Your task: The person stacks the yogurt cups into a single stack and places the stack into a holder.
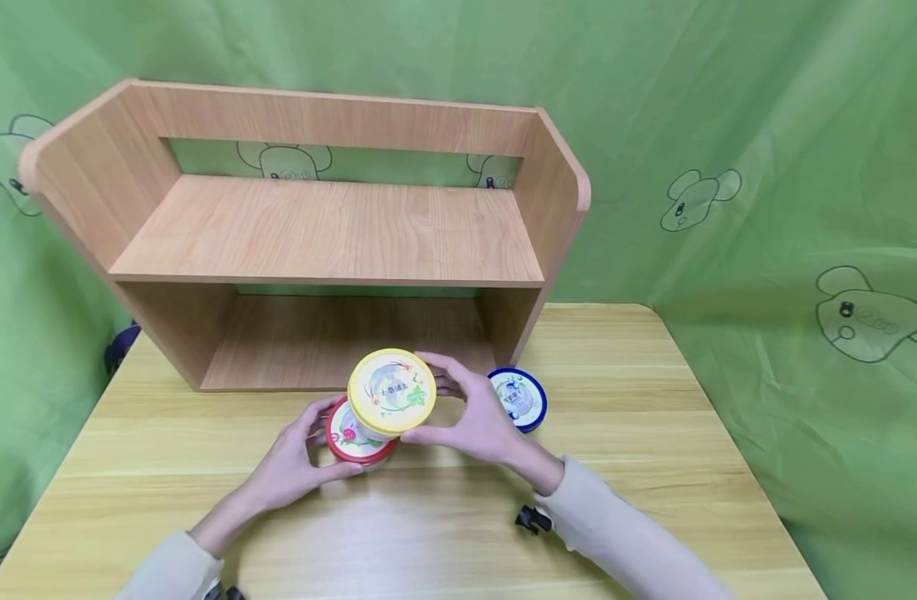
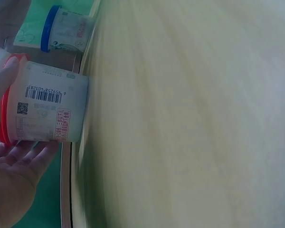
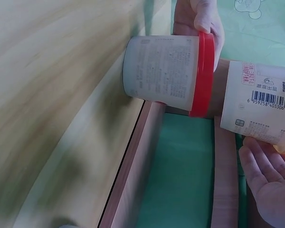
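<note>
Shelf unit point(image 1: 331, 229): two pale wooden levels, at 12 o'clock from the red-lidded tub point(image 1: 349, 435) as the head view shows it; all hours below are read from that tub.
Left hand point(image 1: 288, 468): at 8 o'clock, holding the red-lidded tub, thumb on the near side and fingers curled round the far side.
Red-lidded tub: upright on the wooden table point(image 1: 616, 450), in front of the shelf unit.
Yellow-lidded tub point(image 1: 393, 392): between 1 and 2 o'clock, off the table, just above the red lid, hiding part of it; the right wrist view shows a narrow gap between the two.
Right hand point(image 1: 477, 425): at 3 o'clock, gripping the yellow-lidded tub between thumb and fingers.
Blue-lidded tub point(image 1: 520, 400): farther out at 3 o'clock, on the table beyond the right hand, apart from the other tubs.
Green curtain point(image 1: 789, 192): printed with animal heads, far out toward 2 o'clock.
</note>
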Available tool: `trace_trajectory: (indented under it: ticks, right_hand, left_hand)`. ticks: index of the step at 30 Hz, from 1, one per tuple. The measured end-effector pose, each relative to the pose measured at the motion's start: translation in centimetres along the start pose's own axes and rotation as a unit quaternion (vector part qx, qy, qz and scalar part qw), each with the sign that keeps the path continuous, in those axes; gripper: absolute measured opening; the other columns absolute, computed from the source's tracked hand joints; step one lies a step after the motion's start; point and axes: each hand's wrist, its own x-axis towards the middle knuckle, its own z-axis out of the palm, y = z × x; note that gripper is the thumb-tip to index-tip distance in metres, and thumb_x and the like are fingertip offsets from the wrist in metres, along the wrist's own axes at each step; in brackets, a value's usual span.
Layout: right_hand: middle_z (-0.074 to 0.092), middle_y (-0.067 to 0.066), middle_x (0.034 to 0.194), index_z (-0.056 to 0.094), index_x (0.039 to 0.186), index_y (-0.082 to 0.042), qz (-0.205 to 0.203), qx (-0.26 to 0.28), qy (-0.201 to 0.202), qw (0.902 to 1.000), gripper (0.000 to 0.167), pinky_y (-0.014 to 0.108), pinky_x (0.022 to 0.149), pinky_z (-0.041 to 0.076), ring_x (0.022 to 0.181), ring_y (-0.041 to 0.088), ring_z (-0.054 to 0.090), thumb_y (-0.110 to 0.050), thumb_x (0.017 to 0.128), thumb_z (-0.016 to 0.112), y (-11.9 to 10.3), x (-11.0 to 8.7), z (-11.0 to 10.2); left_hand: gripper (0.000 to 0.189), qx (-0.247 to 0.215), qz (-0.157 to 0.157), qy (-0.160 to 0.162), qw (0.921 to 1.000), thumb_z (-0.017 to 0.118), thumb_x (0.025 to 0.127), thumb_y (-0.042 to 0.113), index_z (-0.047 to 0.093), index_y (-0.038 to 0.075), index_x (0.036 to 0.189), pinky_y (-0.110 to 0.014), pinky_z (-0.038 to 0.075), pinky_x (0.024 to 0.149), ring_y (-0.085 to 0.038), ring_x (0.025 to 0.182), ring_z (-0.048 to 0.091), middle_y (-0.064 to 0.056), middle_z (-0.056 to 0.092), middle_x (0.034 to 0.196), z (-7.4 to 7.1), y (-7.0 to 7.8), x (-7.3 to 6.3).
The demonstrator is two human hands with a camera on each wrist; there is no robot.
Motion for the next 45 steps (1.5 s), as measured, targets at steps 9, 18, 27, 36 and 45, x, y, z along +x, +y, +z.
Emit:
trace_trajectory:
  ticks: [9,18,27,36,45]
  right_hand:
    - [0.068,-0.002,0.14,0.053,0.152,-0.022,0.017,0.001,-0.015,0.9997,0.089,0.029,0.106,0.061,0.125,0.016,0.068,-0.038,0.076,0.096,0.3,0.5,0.7]
    - [0.068,-0.001,0.141,0.053,0.152,-0.022,0.01,0.007,-0.021,0.9997,0.088,0.029,0.106,0.061,0.125,0.016,0.068,-0.037,0.077,0.096,0.7,0.8,1.5]
    - [0.063,-0.004,0.149,0.049,0.155,-0.025,0.033,0.005,-0.036,0.9988,0.089,0.042,0.107,0.061,0.125,0.015,0.067,-0.044,0.08,0.093,0.9,0.8,2.0]
    - [0.063,-0.004,0.149,0.049,0.155,-0.024,0.037,0.0,-0.047,0.9982,0.088,0.049,0.109,0.06,0.127,0.015,0.067,-0.039,0.081,0.093,0.7,1.1,2.2]
    - [0.064,0.0,0.148,0.049,0.155,-0.021,0.03,0.004,-0.052,0.9982,0.088,0.053,0.109,0.059,0.127,0.018,0.067,-0.034,0.081,0.093,0.6,1.3,2.4]
  left_hand:
    - [0.093,-0.004,0.003,0.003,1.0,0.096,0.077,0.025,0.043,0.004,0.151,-0.042,0.061,0.106,-0.036,0.127,0.068,-0.017,0.063,0.142,0.0,0.1,0.1]
    - [0.093,-0.001,0.004,0.003,1.0,0.096,0.077,0.025,0.043,0.003,0.15,-0.042,0.062,0.105,-0.036,0.125,0.069,-0.018,0.064,0.141,0.0,0.1,0.0]
    - [0.091,-0.007,-0.002,0.007,0.9999,0.097,0.076,0.025,0.045,0.004,0.148,-0.043,0.061,0.106,-0.037,0.125,0.069,-0.018,0.065,0.138,0.0,0.1,0.0]
    - [0.09,0.003,-0.015,0.005,0.9999,0.097,0.076,0.027,0.046,0.007,0.147,-0.045,0.06,0.106,-0.038,0.127,0.068,-0.017,0.064,0.139,0.1,0.1,0.0]
    - [0.093,0.006,-0.013,0.009,0.9999,0.097,0.076,0.026,0.044,0.004,0.149,-0.046,0.06,0.107,-0.038,0.128,0.067,-0.019,0.065,0.141,0.1,0.3,-0.1]
